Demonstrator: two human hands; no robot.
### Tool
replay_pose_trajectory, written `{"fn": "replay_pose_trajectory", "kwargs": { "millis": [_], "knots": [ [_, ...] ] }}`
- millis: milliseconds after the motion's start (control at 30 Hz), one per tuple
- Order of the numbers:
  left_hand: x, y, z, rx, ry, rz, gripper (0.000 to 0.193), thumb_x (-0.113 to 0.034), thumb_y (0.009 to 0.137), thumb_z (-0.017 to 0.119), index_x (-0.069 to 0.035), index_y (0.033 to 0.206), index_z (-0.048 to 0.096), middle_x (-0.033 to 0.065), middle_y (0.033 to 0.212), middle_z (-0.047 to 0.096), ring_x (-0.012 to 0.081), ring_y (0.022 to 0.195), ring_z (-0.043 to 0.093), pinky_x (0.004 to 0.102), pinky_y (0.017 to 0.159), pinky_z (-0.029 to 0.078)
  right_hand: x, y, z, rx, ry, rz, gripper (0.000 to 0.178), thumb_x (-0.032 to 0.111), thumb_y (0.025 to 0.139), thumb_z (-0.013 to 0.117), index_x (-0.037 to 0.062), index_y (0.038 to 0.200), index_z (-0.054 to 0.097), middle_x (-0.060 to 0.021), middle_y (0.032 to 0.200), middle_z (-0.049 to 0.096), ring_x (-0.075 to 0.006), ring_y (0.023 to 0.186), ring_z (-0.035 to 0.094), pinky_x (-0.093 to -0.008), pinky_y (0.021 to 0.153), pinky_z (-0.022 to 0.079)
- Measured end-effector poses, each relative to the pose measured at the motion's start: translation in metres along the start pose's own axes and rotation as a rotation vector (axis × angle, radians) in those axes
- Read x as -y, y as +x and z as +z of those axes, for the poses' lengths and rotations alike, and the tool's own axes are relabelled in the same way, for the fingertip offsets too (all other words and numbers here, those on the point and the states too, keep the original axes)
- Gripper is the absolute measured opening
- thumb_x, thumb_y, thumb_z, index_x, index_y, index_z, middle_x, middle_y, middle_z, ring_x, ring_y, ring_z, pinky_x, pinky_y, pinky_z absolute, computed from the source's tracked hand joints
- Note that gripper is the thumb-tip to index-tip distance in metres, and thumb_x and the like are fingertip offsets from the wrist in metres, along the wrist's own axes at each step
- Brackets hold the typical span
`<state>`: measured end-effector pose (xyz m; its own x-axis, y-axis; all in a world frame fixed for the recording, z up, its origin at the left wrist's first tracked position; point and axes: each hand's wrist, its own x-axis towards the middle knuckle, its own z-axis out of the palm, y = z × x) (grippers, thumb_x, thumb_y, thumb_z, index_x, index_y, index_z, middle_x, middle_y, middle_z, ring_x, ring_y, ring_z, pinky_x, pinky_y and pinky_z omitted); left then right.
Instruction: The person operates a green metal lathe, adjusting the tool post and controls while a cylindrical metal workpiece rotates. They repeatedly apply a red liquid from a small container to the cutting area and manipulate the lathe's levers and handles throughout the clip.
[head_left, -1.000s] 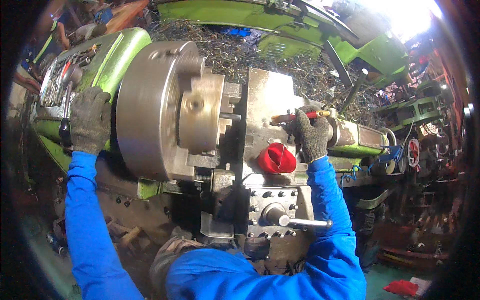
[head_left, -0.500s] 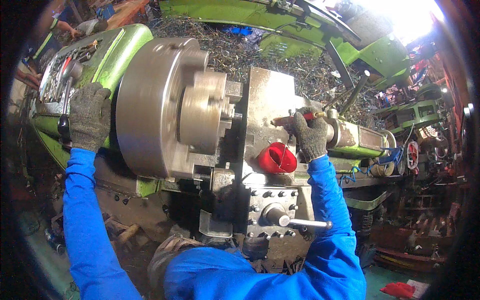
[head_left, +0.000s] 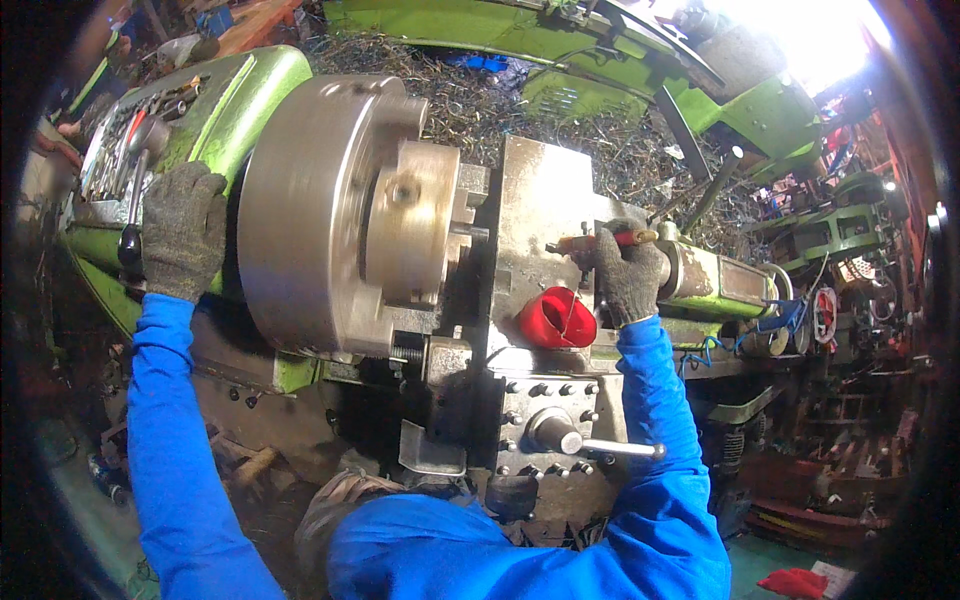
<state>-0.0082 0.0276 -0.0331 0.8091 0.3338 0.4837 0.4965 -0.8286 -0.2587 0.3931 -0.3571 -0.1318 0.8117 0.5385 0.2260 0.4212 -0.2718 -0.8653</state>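
Observation:
My left hand (head_left: 183, 232), in a dark knit glove, lies on the green lathe headstock (head_left: 222, 105), right beside a lever with a black knob (head_left: 130, 245). Its fingers are loosely bent and hold nothing that shows. To its right a large metal chuck (head_left: 300, 220), blurred by spinning, carries a round metal workpiece (head_left: 415, 225) with a hole in its side. My right hand (head_left: 630, 272), gloved too, is closed round a brush with a red handle (head_left: 635, 238). The brush's tip points left over the metal slide (head_left: 540, 190). Just below stands an open red cup (head_left: 548, 320) with a wire across its mouth.
Nearer me is a square tool post (head_left: 515, 430) with several bolts and a clamp handle (head_left: 620, 448). Tangled metal chips (head_left: 450, 105) heap up behind the chuck. Several hand tools lie in a tray (head_left: 110, 165) on the headstock. The tailstock (head_left: 720, 275) stands at the right.
The chuck and workpiece have turned, and the hole in the workpiece now shows. Both my hands keep nearly the same places. Another person's hand at the upper left has moved mostly out of sight.

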Motion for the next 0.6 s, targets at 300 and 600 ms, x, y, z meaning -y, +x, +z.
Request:
{"fn": "replay_pose_trajectory", "kwargs": {
  "millis": [300,600],
  "knots": [
    [0.0,0.0,0.0,-0.017,-0.022,0.0,0.019,-0.013,0.091,0.064,-0.006,0.109,0.066,0.0182,0.119,0.064,0.0404,0.117,0.059,0.052,0.103,0.045,0.016,-0.006,0.007,0.067,0.075,0.059,0.019,0.017,0.097,0.068,0.0007,0.106,0.069,-0.0104,0.079,0.073,-0.0141,0.064,0.07,-0.0296,0.056,0.054],
    [-0.01,0.01,-0.008,-0.001,-0.069,-0.001,0.015,-0.011,0.091,0.063,-0.006,0.105,0.065,0.0176,0.112,0.064,0.0401,0.11,0.06,0.0519,0.098,0.046,0.04,-0.01,-0.017,0.088,0.379,0.277,0.023,0.024,0.098,0.07,0.0017,0.105,0.072,-0.0057,0.078,0.071,-0.0106,0.06,0.062,-0.0251,0.052,0.047]
  ]
}}
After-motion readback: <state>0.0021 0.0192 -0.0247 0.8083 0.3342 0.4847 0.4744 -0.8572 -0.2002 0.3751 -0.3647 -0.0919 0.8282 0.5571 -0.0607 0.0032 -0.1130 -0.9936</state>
